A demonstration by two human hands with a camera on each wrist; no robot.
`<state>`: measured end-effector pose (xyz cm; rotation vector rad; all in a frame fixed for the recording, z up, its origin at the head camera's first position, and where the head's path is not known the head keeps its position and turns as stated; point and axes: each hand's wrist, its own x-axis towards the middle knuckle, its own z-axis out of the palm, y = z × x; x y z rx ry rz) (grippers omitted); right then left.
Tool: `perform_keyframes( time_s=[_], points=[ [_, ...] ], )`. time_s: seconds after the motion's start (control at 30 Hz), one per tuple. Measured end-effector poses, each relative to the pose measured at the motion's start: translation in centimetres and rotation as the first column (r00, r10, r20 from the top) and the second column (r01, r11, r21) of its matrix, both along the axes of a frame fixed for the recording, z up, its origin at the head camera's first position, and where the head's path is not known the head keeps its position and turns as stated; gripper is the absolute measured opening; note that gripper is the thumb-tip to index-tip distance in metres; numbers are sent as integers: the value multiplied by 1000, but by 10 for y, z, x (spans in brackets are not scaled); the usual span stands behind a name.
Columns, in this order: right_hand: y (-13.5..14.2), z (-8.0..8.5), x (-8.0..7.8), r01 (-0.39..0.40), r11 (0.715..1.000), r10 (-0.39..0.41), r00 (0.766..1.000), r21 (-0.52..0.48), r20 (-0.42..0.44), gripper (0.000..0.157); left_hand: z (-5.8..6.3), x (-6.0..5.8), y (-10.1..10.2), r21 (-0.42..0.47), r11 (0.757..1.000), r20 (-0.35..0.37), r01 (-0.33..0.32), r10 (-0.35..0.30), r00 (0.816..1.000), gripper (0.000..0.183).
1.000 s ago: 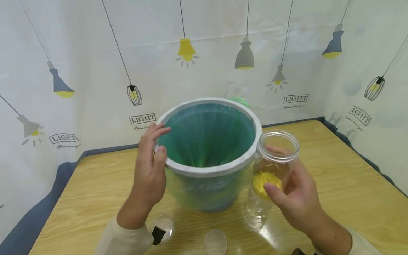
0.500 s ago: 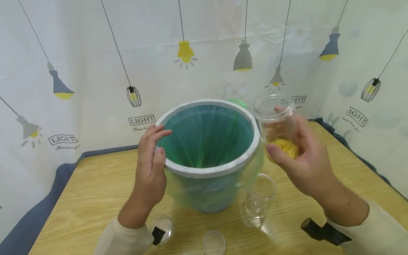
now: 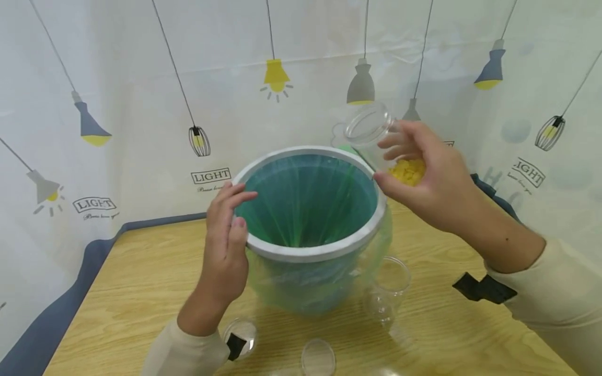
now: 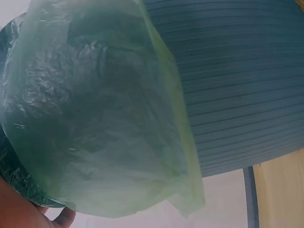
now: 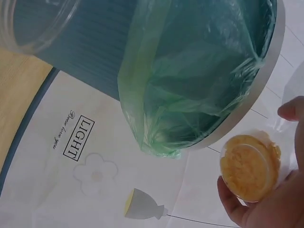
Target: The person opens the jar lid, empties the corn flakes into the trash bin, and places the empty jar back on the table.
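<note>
Beside the left side of a blue-green waste bin (image 3: 329, 282), my left hand (image 3: 226, 250) rests on the white rim ring (image 3: 301, 254), its fingertips reaching over the edge. A thin green bin bag (image 4: 109, 109) lines the bin and hangs down outside. My right hand (image 3: 432, 183) grips a clear, lidless plastic jar (image 3: 369, 130) at the bin's right rim. The jar is tilted, its mouth to the upper left. Yellow pieces (image 3: 408, 171) lie at its bottom, also seen through its base in the right wrist view.
A second clear jar (image 3: 395, 274) stands on the wooden table (image 3: 127, 292), right of the bin. Two clear round lids, one by the left sleeve (image 3: 242, 334) and another lid (image 3: 318, 359), lie in front. A lamp-printed curtain (image 3: 155, 62) hangs behind.
My right hand has lifted the jar of yellow pieces off the other jar, raised it above the bin's right rim and tipped it leftward. The left hand has stayed put.
</note>
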<state>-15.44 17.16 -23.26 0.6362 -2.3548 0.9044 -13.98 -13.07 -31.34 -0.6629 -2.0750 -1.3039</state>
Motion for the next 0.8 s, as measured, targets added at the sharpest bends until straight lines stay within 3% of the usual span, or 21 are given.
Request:
perform_keyframes(
  time_s=[0.23,0.53,0.7,0.8],
  points=[
    [-7,7,-13,-3,991,-6,998,137,66,63,0,1,0,-15,1000,6,-8,8,1000,39],
    [-15,9,-21,-2,981,-25,990,193,138,65,-1,0,0,-22,1000,-2,-12,12,1000,38],
    [-18,6,-24,29,976,-54,992,217,110,64,-1,0,0,-19,1000,-8,-8,8,1000,38],
    [-22,5,-26,50,967,-64,997,249,48,63,-1,-1,-1,-18,1000,-10,-8,8,1000,38]
  ],
)
